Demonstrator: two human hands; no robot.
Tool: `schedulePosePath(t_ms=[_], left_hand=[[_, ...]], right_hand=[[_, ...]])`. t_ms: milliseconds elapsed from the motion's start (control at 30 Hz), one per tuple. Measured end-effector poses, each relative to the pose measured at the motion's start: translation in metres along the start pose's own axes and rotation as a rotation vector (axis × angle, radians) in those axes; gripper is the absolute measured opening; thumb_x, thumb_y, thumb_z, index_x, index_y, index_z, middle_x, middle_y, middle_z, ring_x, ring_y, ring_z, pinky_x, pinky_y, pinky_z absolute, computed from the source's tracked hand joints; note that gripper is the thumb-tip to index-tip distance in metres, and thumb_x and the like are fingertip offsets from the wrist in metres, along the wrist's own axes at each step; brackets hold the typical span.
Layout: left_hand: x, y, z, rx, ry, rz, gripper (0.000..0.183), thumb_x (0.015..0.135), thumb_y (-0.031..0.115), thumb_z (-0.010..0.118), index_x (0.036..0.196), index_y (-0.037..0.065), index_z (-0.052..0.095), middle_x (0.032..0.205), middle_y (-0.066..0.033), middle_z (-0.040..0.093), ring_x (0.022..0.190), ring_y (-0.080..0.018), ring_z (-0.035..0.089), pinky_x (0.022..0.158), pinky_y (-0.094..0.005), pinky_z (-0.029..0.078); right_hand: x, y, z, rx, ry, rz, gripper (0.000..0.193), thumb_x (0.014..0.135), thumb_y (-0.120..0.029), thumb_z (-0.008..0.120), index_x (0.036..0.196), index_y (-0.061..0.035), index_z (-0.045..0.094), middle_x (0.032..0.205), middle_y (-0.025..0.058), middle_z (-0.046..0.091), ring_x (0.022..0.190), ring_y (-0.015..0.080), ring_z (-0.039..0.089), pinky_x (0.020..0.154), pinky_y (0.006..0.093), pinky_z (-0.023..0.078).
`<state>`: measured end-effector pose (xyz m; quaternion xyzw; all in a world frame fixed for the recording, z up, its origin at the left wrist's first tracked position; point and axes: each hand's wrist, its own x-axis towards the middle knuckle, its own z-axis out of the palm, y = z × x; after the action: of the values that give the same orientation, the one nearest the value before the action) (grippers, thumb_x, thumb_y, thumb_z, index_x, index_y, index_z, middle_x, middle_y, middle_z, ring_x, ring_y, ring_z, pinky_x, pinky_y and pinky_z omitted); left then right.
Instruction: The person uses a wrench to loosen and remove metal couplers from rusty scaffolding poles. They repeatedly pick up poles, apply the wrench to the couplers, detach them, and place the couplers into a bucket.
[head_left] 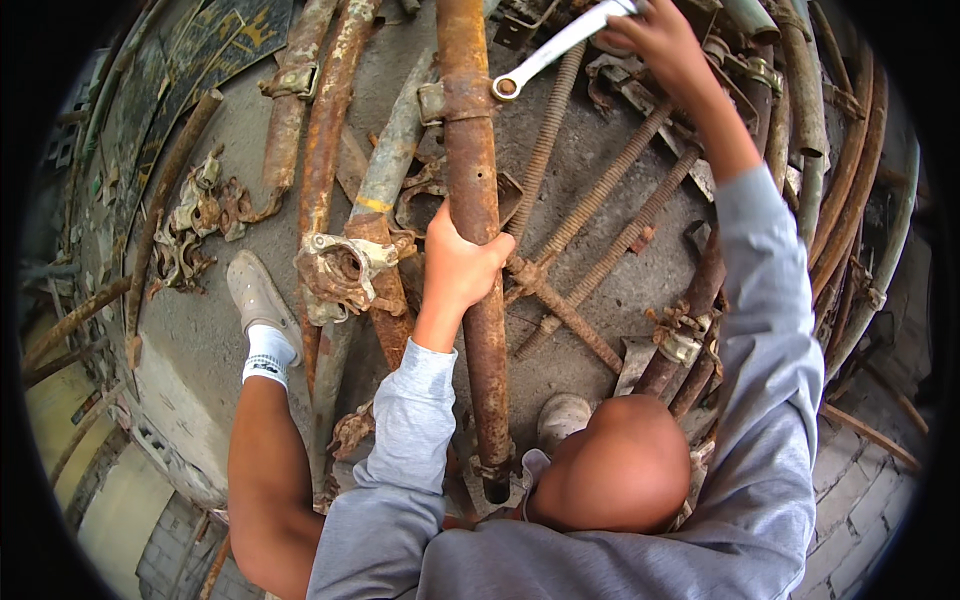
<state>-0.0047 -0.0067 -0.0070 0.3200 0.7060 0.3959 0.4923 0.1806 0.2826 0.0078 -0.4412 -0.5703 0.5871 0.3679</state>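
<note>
Left hand: your left hand (462, 262) wraps its fingers (497, 250) tight around the rusty pipe (478, 190), about mid-length.
Right hand: your right hand (655, 35) reaches far forward, closed on the handle of the silver wrench (552, 48).
Wrench: its ring end sits on the clamp (450, 100) fixed to that pipe.
Pipe: it runs upright between your knees.
Around: threaded rods (600, 190) and a rusty coupler (345, 270) lie on the concrete floor (190, 330).
</note>
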Motion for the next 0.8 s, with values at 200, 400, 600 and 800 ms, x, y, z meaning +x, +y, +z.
schedulePosePath(t_ms=[200,400,600,800], left_hand=[[0.004,0.010,0.014,-0.072,-0.109,-0.069,0.028,0.078,0.000,0.069,0.102,-0.002,0.055,0.081,-0.0083,0.065,0.062,-0.0196,0.066,0.057,-0.0351,0.052],[0.002,0.008,0.006,0.041,-0.093,0.084,0.037,0.083,0.013,0.077,0.114,-0.001,0.063,0.106,-0.0105,0.071,0.098,-0.0195,0.067,0.086,-0.0337,0.052],[0.004,-0.080,0.001,0.352,0.059,0.509,0.032,0.088,0.014,0.072,0.116,0.000,0.062,0.103,-0.0100,0.072,0.095,-0.0188,0.067,0.084,-0.0345,0.053],[0.005,-0.003,0.005,-0.166,-0.116,0.000,0.032,0.087,0.018,0.075,0.110,0.000,0.063,0.101,-0.0103,0.072,0.092,-0.0159,0.067,0.082,-0.0332,0.054]], right_hand=[[0.103,-0.019,0.156,-0.772,0.402,-0.391,0.059,0.086,-0.033,0.061,0.130,0.0054,0.049,0.116,0.0333,0.064,0.114,0.0432,0.063,0.095,0.0447,0.054],[-0.051,-0.054,0.257,-0.901,-0.473,-0.439,0.045,0.089,-0.031,0.063,0.125,-0.0045,0.055,0.086,0.0146,0.073,0.080,0.0306,0.073,0.068,0.0459,0.057],[-0.165,-0.028,0.189,-0.678,-0.456,-0.837,0.039,0.088,-0.046,0.064,0.069,-0.0123,0.065,0.062,0.0043,0.060,0.073,0.0247,0.059,0.084,0.0434,0.040],[-0.215,-0.008,0.131,-0.673,-0.452,-0.850,0.029,0.085,-0.032,0.071,0.069,-0.0089,0.063,0.068,0.0025,0.057,0.085,0.0229,0.055,0.087,0.0427,0.043]])
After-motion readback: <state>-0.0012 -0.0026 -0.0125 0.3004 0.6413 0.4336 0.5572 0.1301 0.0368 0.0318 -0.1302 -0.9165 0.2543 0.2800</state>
